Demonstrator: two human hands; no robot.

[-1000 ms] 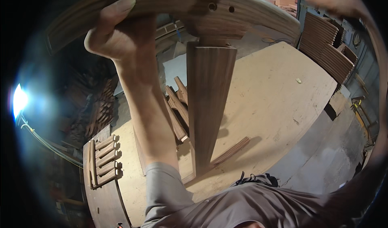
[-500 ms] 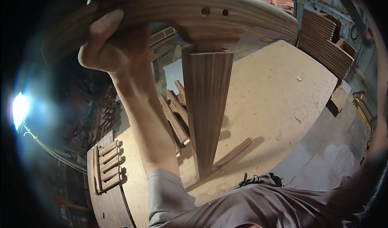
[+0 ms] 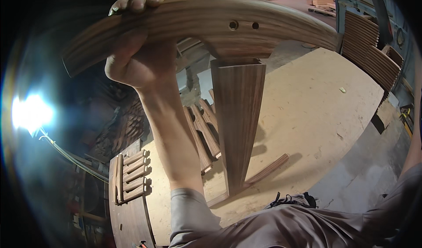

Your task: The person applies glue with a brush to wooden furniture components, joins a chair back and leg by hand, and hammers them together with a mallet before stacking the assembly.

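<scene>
- Head view, upper left of the frame: the left hand (image 3: 147,65) is clamped on a long, curved, dark-brown wooden rail (image 3: 198,21), with fingers wrapped over its top edge and the thumb along its near face.
- The rail spans the upper part of the frame, from the upper left to the upper right; two small round holes sit side by side in its face, right of the hand.
- In the centre, a tapered, dark-brown wooden post (image 3: 239,120) stands below the rail, wider at its top than at its foot; a narrow dark gap shows between them.
- At the lower centre, a narrow brown wooden strip (image 3: 269,169) runs out rightward from the post's foot.
- The right hand lies outside the frame, so its state cannot be told; only the right forearm (image 3: 412,153) shows, at the right edge.
- Across the middle spreads a pale, flat-topped wooden desk (image 3: 307,125).
- Several slim, shaped brown wooden pieces (image 3: 204,131) lie on it between the left forearm and the post.
- At the lower left, a row of short, rounded brown wooden parts (image 3: 134,175) rests on a dark-brown board (image 3: 132,221).
- At the left edge glows a white lamp (image 3: 33,114).
- At the upper right stands a stack of ribbed brown wooden pieces (image 3: 360,32).
</scene>
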